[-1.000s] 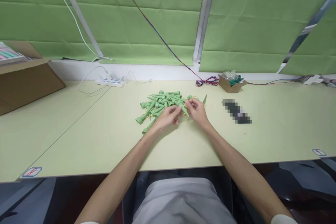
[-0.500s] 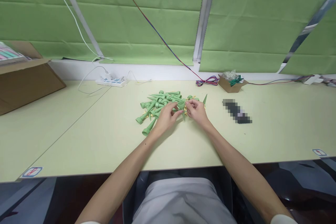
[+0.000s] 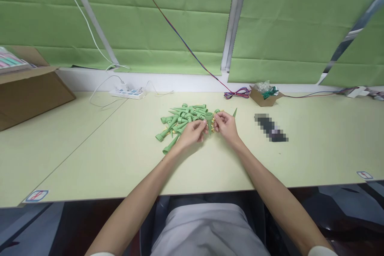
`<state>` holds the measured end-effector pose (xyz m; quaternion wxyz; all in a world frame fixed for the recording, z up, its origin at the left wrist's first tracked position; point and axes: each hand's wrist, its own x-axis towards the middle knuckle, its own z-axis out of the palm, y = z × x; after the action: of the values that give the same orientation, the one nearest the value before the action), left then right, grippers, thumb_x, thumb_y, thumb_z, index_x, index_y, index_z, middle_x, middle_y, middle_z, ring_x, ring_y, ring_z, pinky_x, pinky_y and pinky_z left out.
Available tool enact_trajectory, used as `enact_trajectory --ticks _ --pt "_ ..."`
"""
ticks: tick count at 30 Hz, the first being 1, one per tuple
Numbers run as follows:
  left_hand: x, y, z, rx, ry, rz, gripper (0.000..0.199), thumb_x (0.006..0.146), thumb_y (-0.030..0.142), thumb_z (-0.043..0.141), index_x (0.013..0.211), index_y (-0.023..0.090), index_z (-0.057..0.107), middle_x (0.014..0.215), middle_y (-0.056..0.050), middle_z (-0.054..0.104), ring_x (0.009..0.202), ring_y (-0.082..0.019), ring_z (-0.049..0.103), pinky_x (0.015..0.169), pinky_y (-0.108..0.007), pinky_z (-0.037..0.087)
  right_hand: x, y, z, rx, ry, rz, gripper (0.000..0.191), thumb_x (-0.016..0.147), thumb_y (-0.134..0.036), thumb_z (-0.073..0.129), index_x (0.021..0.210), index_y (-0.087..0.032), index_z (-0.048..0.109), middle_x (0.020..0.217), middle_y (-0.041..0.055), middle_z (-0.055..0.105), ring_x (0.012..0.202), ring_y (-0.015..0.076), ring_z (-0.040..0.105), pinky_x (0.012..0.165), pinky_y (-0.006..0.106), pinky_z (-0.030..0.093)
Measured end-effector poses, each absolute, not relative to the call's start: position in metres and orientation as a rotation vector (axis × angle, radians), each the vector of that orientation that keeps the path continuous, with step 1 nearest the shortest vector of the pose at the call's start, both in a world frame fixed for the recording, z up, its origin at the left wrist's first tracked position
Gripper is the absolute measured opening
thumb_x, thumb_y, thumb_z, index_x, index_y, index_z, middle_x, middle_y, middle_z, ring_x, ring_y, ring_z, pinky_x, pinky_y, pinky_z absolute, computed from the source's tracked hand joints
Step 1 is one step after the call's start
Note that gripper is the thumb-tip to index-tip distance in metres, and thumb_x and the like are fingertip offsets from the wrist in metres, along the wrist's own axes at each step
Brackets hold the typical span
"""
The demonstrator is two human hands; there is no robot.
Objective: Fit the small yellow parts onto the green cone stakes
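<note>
so the green plastic spike (image 3: 209,122) was right around the middle of the frame, sitting between the two hands, cup end up and pointy end down, so its long axis ran pretty much upright. left hand (image 3: 192,133) had its fingers pinched on the side of the cup toward the frame's left. right hand (image 3: 227,127) came in from the other side, fingers bunched up right by the rim, but honestly couldn't tell if they gripped it or something tiny. neither hand looked clearly nearer. the heap of green spikes (image 3: 188,117) lay on the desk (image 3: 126,160), just left of it
</note>
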<state>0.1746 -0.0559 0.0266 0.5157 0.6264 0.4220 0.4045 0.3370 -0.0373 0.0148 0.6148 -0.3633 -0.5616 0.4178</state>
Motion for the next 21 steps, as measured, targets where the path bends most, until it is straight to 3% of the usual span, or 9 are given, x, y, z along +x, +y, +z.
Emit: enact_trajectory --ticks 12,21 --pt "0.1708 -0.0526 0.0307 1.025 0.872 0.697 0.076 0.094 0.073 0.034 0.079 0.007 0.069 0.070 -0.011 0.065 0.045 -0.012 0.057 0.040 -0.024 0.038 0.3346 -0.0429 0.0149 -0.793 -1.410 0.976 0.041 0.081 -0.059 0.069 0.075 -0.021 0.056 0.053 -0.0039 0.051 0.042 0.0101 0.043 0.042 0.026 0.034" --pt "0.1696 -0.0505 0.0270 1.017 0.892 0.704 0.071 0.096 0.068 0.037 0.080 0.007 0.071 0.076 -0.013 0.069 0.048 -0.013 0.060 0.045 -0.025 0.044 0.3347 -0.0450 0.0169 -0.838 -1.458 0.956 0.041 0.081 -0.061 0.067 0.075 -0.021 0.056 0.054 -0.0031 0.052 0.044 0.0112 0.046 0.044 0.027 0.037"
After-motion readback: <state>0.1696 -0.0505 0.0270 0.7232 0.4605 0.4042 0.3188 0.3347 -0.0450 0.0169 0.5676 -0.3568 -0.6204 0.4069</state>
